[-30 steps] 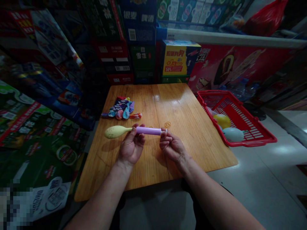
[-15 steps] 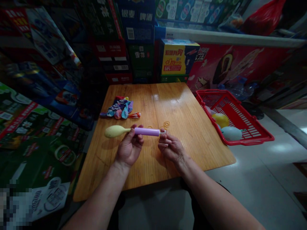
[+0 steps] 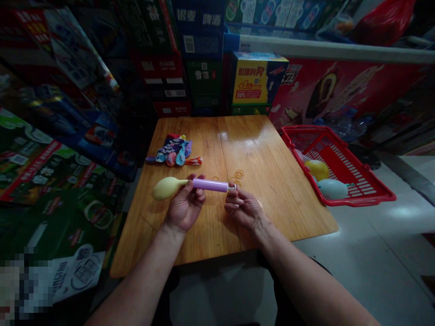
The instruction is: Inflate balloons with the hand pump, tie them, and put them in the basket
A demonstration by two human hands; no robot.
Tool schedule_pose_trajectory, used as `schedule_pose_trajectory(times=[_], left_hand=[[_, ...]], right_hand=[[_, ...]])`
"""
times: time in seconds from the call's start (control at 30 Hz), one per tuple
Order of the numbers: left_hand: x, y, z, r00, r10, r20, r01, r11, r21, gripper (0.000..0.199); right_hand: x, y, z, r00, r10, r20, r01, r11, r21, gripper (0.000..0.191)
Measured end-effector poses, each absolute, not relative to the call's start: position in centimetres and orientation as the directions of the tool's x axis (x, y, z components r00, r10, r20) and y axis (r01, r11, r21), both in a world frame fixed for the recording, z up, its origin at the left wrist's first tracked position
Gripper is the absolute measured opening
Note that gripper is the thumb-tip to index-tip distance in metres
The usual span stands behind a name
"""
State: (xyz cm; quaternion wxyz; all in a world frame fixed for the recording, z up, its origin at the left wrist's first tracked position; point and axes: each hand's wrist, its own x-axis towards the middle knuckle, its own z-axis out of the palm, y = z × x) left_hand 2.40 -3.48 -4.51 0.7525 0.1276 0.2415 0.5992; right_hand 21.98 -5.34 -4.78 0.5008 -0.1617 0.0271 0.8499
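Fingers closed: left hand (image 3: 184, 209) pinches the yellow balloon (image 3: 165, 188), seemingly part-filled, at the purple hand pump (image 3: 210, 185); right hand (image 3: 245, 210) grips the pump handle (image 3: 234, 187) — inflated balloons (image 3: 333, 189) basketed, limp balloons (image 3: 181, 156) unfilled.

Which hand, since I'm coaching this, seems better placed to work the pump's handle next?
Probably right: the right hand holds the white handle, while the left hand grips the purple pump by the yellow balloon.

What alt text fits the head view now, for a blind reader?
Left hand and right hand hold a purple pump with a pale yellow balloon over a wooden table; a red basket holds more balloons.
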Motion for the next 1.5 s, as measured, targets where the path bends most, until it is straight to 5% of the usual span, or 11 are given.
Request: schedule_pose_trajectory(times=[0.23, 0.57, 0.83, 1.13, 1.5], left_hand=[[2.1, -3.2, -4.6, 0.169, 0.958, -0.233, -0.825, 0.267, 0.498, 0.010], [1.9, -2.5, -4.9, 0.060, 0.933, -0.355, -0.834, 0.242, 0.496, 0.011], [0.3, -1.9, -4.0, -0.010, 0.963, -0.270, -0.818, 0.148, 0.555, 0.018], [3.2, -3.9, -5.1, 0.102, 0.961, -0.257, -0.799, 0.233, 0.554, 0.022], [3.0, -3.2, -4.7, -0.009, 0.969, -0.248, -0.794, 0.144, 0.590, 0.022]], right_hand=[[22.2, -5.0, -4.6, -0.465, 0.829, -0.311, -0.868, -0.496, -0.024, 0.012], [21.6, -5.1, -5.3, -0.482, 0.834, -0.267, -0.846, -0.523, -0.107, 0.011], [23.7, -4.5, -3.9, -0.409, 0.885, -0.223, -0.867, -0.453, -0.208, 0.010], [22.1, -5.5, -4.6, -0.471, 0.816, -0.334, -0.851, -0.520, -0.070, 0.013], [24.0, -4.7, -4.0, -0.414, 0.867, -0.276, -0.877, -0.461, -0.132, 0.014]])
